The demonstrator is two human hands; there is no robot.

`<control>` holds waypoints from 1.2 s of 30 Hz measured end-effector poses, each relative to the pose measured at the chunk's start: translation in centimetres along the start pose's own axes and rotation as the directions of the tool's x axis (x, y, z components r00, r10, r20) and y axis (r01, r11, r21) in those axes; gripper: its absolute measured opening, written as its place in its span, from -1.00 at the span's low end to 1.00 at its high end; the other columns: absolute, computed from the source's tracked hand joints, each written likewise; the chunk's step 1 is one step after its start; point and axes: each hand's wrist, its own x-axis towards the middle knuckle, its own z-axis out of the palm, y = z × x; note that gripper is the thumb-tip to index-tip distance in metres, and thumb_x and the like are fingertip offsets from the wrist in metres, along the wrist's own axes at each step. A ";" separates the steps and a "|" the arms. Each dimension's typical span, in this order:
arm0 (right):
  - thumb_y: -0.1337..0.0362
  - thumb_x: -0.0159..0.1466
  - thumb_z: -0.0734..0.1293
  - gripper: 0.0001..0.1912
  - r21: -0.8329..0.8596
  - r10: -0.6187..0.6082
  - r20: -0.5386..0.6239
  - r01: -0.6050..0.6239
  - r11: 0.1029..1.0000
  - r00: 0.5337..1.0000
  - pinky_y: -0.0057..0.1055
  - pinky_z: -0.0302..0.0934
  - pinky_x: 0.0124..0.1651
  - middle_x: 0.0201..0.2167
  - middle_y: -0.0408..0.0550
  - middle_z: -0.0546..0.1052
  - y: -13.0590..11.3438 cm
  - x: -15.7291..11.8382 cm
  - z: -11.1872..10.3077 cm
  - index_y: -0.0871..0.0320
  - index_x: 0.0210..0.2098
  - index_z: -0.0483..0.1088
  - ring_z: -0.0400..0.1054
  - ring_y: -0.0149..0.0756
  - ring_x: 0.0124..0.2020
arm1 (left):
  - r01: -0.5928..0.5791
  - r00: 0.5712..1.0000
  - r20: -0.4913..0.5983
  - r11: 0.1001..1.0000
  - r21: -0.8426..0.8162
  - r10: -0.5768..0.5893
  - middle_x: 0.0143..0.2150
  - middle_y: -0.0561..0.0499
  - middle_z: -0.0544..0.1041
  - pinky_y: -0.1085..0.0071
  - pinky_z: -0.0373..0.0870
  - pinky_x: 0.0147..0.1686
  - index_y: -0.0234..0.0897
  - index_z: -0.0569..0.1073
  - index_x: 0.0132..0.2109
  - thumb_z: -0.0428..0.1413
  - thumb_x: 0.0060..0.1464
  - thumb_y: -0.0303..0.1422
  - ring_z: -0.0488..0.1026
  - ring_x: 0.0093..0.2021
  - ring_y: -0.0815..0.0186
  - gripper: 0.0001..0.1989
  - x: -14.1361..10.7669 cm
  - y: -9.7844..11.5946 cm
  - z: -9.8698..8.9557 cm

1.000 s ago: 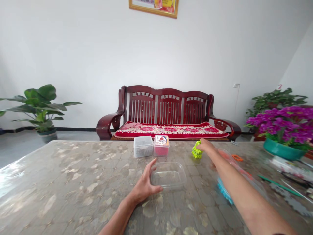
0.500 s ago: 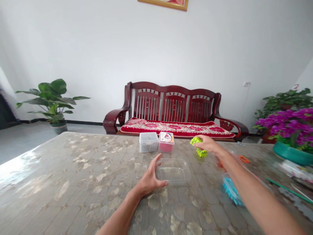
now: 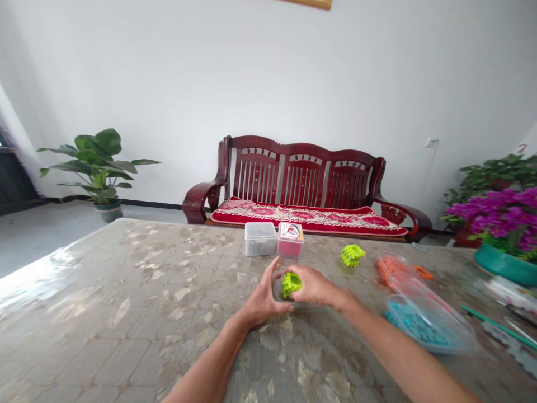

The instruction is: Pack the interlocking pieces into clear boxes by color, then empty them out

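Observation:
My right hand [image 3: 315,286] grips a bright green knobbly piece [image 3: 289,285] over the clear plastic container [image 3: 304,305]. Around the left side of that container my left hand [image 3: 264,294] is curved, thumb and fingers apart, touching or nearly touching its rim. A second green knobbly piece [image 3: 353,255] rests on the table to the right. Behind the hands stand a clear lidded box [image 3: 260,239] with grey contents and a smaller box [image 3: 290,240] with pink contents and a picture label.
On the right lie a container of orange pieces [image 3: 394,268], one of blue pieces [image 3: 419,324], an orange ring [image 3: 423,272], a green stick [image 3: 497,326] and a teal flower pot [image 3: 505,264]. A wooden bench [image 3: 302,179] stands beyond the table [image 3: 126,313].
My right hand has moved left and nearer, bringing one green piece to the clear container. The other green piece stays on the table. The orange and blue containers are less covered by my arm.

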 end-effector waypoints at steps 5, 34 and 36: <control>0.42 -0.08 0.35 -0.38 0.145 -0.087 0.014 0.084 0.986 0.996 -0.43 0.26 -0.11 -0.07 -0.11 0.56 0.8 0.1 0.8 0.07 0.03 0.41 0.44 -0.23 -0.14 | -0.019 1.000 0.001 0.999 0.034 0.019 0.31 -0.33 0.20 0.00 -0.03 0.32 -0.26 -0.16 0.40 0.41 -0.26 -0.23 -0.02 0.39 -0.05 0.22 0.0 -0.3 -0.1; 0.26 -0.02 0.50 -0.27 -0.259 -0.009 0.114 0.039 0.965 0.993 -0.17 0.13 0.17 0.08 0.09 0.43 3.4 -2.7 -3.1 0.12 0.15 0.33 0.27 -0.03 0.11 | 0.007 1.000 -0.014 0.998 0.066 -0.006 0.39 -0.27 0.00 -0.03 0.16 0.24 -0.17 -0.13 0.41 0.40 -0.24 -0.22 0.15 0.30 -0.10 0.19 -0.2 0.2 0.0; 0.26 -0.01 0.49 -0.27 -0.258 -0.026 0.146 0.064 0.964 0.989 -0.18 0.14 0.16 0.07 0.09 0.43 3.3 -2.7 -3.4 0.12 0.16 0.31 0.28 -0.04 0.10 | 0.011 1.000 -0.009 0.998 0.065 -0.011 0.38 -0.27 0.01 -0.03 0.15 0.25 -0.17 -0.14 0.41 0.40 -0.24 -0.24 0.15 0.30 -0.09 0.19 -0.2 0.1 -0.1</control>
